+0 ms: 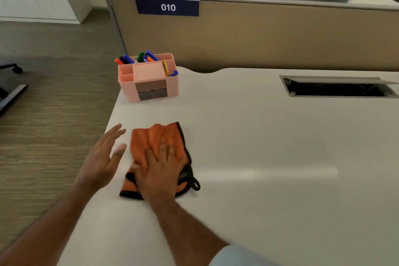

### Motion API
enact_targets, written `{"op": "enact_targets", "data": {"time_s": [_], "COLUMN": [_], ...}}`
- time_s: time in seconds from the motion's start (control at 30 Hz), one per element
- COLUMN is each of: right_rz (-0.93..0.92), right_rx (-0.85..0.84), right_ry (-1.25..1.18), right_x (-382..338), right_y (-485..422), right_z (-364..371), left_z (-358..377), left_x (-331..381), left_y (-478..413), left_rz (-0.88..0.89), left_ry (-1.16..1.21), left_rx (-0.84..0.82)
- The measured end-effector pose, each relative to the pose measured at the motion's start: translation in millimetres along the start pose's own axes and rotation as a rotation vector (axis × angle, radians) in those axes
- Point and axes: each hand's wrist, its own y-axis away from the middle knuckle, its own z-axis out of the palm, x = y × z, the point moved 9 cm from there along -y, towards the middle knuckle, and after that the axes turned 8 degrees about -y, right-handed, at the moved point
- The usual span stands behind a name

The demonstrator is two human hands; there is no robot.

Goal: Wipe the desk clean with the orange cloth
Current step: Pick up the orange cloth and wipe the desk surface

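Observation:
An orange cloth (149, 138) with a black hem and a black loop lies crumpled on the white desk (259, 147) near its left edge. My right hand (159, 170) lies flat on top of the cloth, palm down, fingers spread, pressing it to the desk. My left hand (103, 157) hovers just left of the cloth over the desk's left edge, fingers apart, holding nothing.
A pink desk organiser (149, 80) with coloured markers stands at the desk's far left corner. A dark cable slot (336, 88) is cut in the desk at the back right. A tan partition (259, 34) with a "010" sign closes the far side. Floor lies to the left.

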Motion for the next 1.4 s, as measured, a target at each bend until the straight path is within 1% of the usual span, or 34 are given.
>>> {"op": "enact_targets", "data": {"time_s": [0.07, 0.13, 0.23, 0.33, 0.4, 0.47, 0.6, 0.73, 0.8, 0.87, 0.97, 1.03, 1.13, 1.23, 1.3, 1.33, 1.37, 1.4], "right_rz": [-0.103, -0.192, -0.248, -0.293, -0.248, -0.181, 0.029, 0.235, 0.356, 0.443, 0.486, 0.48, 0.323, 0.113, -0.074, -0.107, -0.065, -0.049], "right_rx": [-0.086, -0.146, -0.158, -0.157, -0.092, -0.007, 0.113, 0.166, 0.246, 0.286, 0.312, 0.326, 0.334, 0.289, 0.166, 0.079, -0.028, -0.221], "right_ry": [-0.057, -0.055, -0.121, -0.066, -0.021, 0.018, 0.128, 0.271, 0.274, 0.258, 0.25, 0.236, 0.223, 0.111, 0.118, 0.097, -0.011, -0.098], "right_x": [-41, -62, -55, -24, 18, 65, 197, 325, 360, 373, 358, 328, 248, 149, 70, 41, 24, 16], "right_y": [30, 48, 48, 40, 33, 31, 35, 56, 79, 95, 99, 100, 105, 120, 145, 157, 164, 176], "right_z": [22, 36, 30, 14, -9, -40, -121, -190, -222, -237, -229, -213, -172, -122, -82, -62, -39, -8], "left_z": [-3, -2, 0, 5, 12, 15, 22, 25, 27, 30, 27, 23, 21, 19, 15, 13, 12, 12], "left_x": [6, 13, 17, 24, 31, 32, 41, 54, 53, 51, 47, 47, 50, 53, 58, 60, 64, 68], "left_y": [-2, -5, -5, -4, -3, -1, 5, 16, 22, 28, 37, 43, 49, 52, 51, 51, 50, 48], "left_rz": [0.011, 0.022, 0.007, 0.02, 0.044, 0.032, 0.01, 0.016, 0.002, -0.002, -0.037, -0.053, -0.051, -0.068, -0.062, -0.06, -0.054, -0.047], "left_ry": [-0.015, -0.04, -0.053, -0.064, -0.055, -0.044, -0.051, -0.047, -0.057, -0.064, -0.074, -0.077, -0.086, -0.08, -0.066, -0.061, -0.056, -0.051], "left_rx": [-0.006, -0.04, -0.049, -0.046, -0.054, -0.053, -0.049, -0.078, -0.095, -0.112, -0.11, -0.095, -0.094, -0.097, -0.081, -0.073, -0.066, -0.063]}}
